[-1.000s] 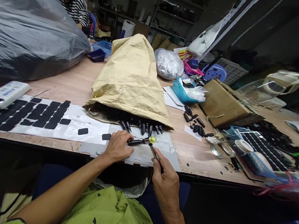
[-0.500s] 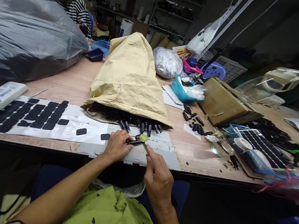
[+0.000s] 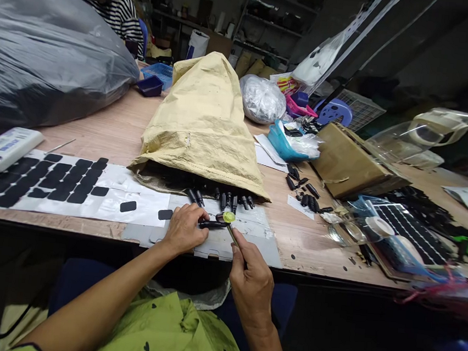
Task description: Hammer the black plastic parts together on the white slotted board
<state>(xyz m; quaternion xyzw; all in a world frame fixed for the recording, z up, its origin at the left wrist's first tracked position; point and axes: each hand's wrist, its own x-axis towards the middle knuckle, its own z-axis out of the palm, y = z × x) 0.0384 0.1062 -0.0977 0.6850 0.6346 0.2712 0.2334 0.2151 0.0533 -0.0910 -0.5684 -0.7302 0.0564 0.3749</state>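
Note:
My left hand rests on the grey board with its fingers closed around one end of a black tube-shaped piece, which lies flat and points right. My right hand grips the thin handle of a small mallet with a round yellow-green face. The mallet's head is just above or against the black piece; I cannot tell whether they touch. Several more black tube-shaped pieces lie beyond my hands, at the mouth of a tan sack.
To the left, a white sheet carries rows of black stickers beside a white device. A big grey plastic bag fills the far left. On the right are loose black pieces, a cardboard box and tape rolls. A person in striped sleeves sits opposite.
The mallet and my right hand have shifted slightly to the right and toward me. My left hand has stayed nearly in place with the black piece.

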